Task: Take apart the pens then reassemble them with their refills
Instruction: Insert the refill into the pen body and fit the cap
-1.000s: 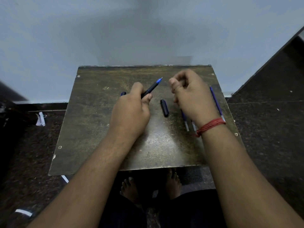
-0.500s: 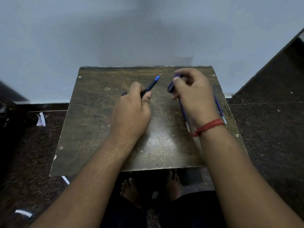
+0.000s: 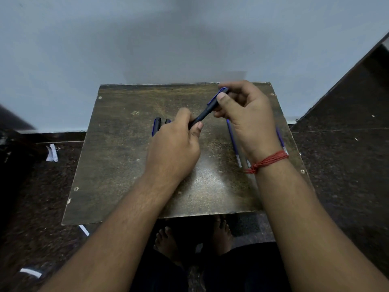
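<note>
Now | gripped pen in left hand | pinched cap in right hand | best pressed straight along barrel, between fingertips.

L hand fingers curled, R hand pinching

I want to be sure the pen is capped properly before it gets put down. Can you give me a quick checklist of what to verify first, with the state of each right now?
1. Left hand grips the pen barrel: ok.
2. Right hand pinches the cap: ok.
3. Cap in line with the barrel: ok.
4. Cap pushed fully home: cannot tell, the fingers hide the joint.
5. Refill inside this pen: cannot tell, the tip is covered.
6. Loose refills lie on the table, apart from the hands' work: ok.
</note>
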A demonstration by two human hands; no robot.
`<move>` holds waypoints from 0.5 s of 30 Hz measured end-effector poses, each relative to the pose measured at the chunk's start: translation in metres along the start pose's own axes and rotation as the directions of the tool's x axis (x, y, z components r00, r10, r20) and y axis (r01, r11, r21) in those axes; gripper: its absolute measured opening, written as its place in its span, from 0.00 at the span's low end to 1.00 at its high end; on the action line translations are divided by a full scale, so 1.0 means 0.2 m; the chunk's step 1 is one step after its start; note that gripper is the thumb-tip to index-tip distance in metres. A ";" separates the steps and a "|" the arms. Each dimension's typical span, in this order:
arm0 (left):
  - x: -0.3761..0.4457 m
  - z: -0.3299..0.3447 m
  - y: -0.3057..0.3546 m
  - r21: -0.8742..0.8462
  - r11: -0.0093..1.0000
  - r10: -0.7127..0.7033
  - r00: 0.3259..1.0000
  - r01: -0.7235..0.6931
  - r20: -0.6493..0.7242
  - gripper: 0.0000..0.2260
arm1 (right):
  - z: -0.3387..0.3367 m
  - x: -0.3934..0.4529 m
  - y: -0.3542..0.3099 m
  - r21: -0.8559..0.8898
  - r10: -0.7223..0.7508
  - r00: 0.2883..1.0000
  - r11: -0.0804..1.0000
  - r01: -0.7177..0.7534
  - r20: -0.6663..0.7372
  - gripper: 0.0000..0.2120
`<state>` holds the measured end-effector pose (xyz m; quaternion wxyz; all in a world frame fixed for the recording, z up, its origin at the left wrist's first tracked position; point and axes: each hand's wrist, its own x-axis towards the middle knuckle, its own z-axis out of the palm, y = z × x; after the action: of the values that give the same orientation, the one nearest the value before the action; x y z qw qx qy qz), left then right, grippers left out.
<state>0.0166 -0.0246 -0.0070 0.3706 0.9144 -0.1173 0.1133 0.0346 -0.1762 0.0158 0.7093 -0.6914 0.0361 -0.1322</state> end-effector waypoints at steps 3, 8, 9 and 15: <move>0.00 0.01 -0.02 -0.033 0.999 -0.001 1.000 0.001 -0.002 0.08 | 0.03 -0.02 0.02 -0.004 0.028 0.997 1.000 -0.027 0.066 0.07; -0.01 0.01 -0.02 -0.045 0.999 -0.020 0.999 0.018 -0.040 0.07 | 0.10 -0.06 0.03 0.028 0.015 0.999 0.999 -0.016 0.043 0.07; -0.01 0.00 -0.03 -0.048 0.999 -0.022 0.999 0.021 -0.039 0.07 | 0.11 -0.06 0.04 0.031 0.013 0.999 0.999 -0.014 0.035 0.07; 0.01 -0.01 0.01 -0.067 0.997 -0.053 0.993 0.045 -0.109 0.05 | 0.21 -0.11 0.04 -0.068 -0.043 0.998 0.997 0.046 0.048 0.20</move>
<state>0.0185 -0.0243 -0.0044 0.4085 0.8969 -0.0777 0.1508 0.0241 -0.1309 0.0071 0.6827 -0.7189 0.0088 -0.1307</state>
